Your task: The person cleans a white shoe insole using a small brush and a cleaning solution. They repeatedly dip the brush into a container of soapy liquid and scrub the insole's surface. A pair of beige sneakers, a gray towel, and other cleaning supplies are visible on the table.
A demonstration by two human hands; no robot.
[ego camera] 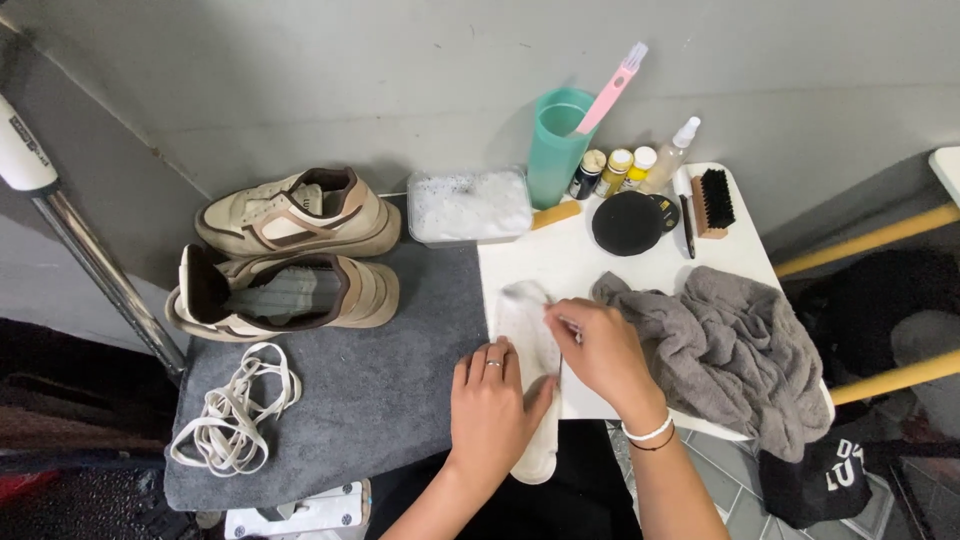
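Two bare hands work close to the camera, over a white insole (530,340) that lies along the left edge of a small white worktop (560,262), its near end hanging off the front. Left hand (490,410) lies flat and open on the insole's lower half, pinning it. Right hand (603,350) pinches something small against the insole's middle; what its grip grasps is too small to tell. Keeping the flat palm firm below the working spot looks the best way to stop the insole sliding.

Just right of the hands a grey towel (730,350) spills over the worktop's front right edge. At the back stand a teal cup (555,140) with a pink brush (612,88), small bottles (615,170), a round black tin (627,222), a dark bristle brush (714,202) and a tub of white powder (468,205). Left, on a grey mat (380,390), lie two beige shoes (290,255) and loose white laces (235,410), with open mat between them and the hands.
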